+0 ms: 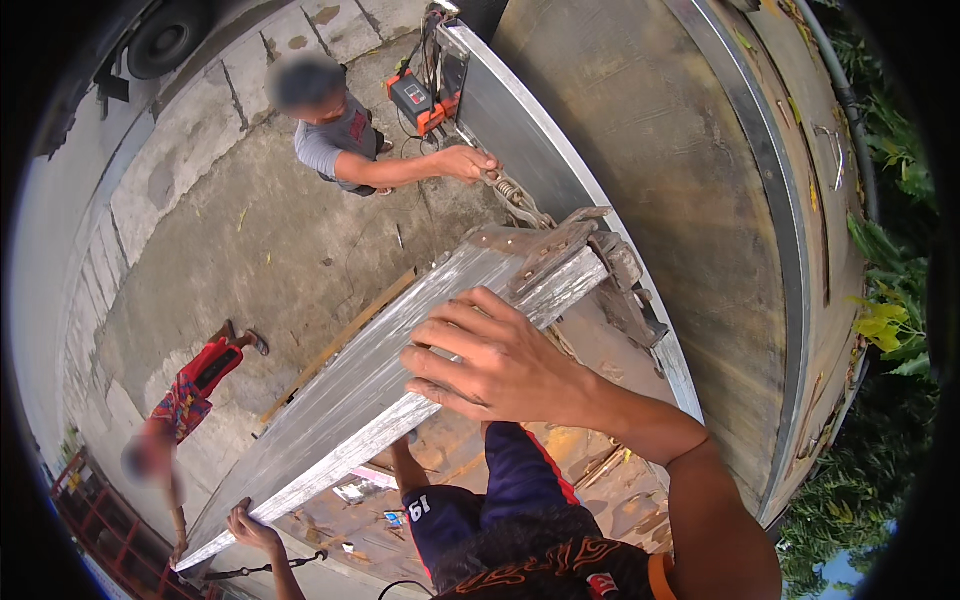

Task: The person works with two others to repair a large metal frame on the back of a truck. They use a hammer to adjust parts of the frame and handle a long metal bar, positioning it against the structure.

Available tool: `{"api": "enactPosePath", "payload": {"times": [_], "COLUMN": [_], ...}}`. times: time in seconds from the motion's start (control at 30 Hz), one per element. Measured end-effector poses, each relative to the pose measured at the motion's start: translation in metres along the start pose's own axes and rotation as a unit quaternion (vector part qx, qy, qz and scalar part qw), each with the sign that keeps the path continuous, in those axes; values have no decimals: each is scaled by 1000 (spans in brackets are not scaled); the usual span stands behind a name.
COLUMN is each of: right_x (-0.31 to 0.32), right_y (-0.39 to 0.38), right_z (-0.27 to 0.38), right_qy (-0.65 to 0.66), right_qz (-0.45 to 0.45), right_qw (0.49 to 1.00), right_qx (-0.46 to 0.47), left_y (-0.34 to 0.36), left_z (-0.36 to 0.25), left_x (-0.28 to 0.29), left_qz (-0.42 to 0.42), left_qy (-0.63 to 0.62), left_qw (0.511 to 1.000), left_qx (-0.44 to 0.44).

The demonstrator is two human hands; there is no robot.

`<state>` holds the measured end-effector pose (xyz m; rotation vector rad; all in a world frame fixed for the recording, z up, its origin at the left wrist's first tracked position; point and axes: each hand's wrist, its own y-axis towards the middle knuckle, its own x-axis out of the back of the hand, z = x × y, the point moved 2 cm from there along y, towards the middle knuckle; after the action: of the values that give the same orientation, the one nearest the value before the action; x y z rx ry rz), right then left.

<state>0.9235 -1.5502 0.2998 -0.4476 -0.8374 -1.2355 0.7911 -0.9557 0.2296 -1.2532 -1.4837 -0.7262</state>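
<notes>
A long, scuffed metal side panel [340,405], like a truck bed's drop side, runs slantwise from the middle to the lower left. My right hand [485,360] lies over its top edge near the corner, with the fingers bent down over the far face. Farther along the same edge, my left hand [252,528] grips the panel with its fingers hooked over. At the near corner sits a worn metal latch [555,262]. A person in a grey shirt [345,150] holds a metal piece with a spring [515,197] beside that latch.
Another person in red [195,385] has a hand on the panel's far end. An orange and black machine [420,100] stands behind a second metal panel [535,110]. Under me is a rusty bed floor [455,465] with scattered debris. A hooked strap [265,570] hangs near my left hand.
</notes>
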Motion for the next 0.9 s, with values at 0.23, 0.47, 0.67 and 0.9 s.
{"api": "enactPosePath", "payload": {"times": [0.23,0.47,0.67,0.9], "right_x": [-46,-48,-50,-60], "right_y": [-6,-10,-16,-23], "right_z": [2,1,2,5], "right_qy": [-81,-34,25,12], "right_qz": [230,205,203,142], "right_qw": [952,968,974,988], "right_qx": [-186,-143,-98,-67], "left_y": [-5,-2,21,47], "left_z": [0,16,21,12], "left_x": [-1,3,13,6], "left_qz": [-14,21,106,290], "left_qy": [-24,-53,-6,-44], "left_qw": [999,998,987,934], "left_qx": [-17,18,118,204]}}
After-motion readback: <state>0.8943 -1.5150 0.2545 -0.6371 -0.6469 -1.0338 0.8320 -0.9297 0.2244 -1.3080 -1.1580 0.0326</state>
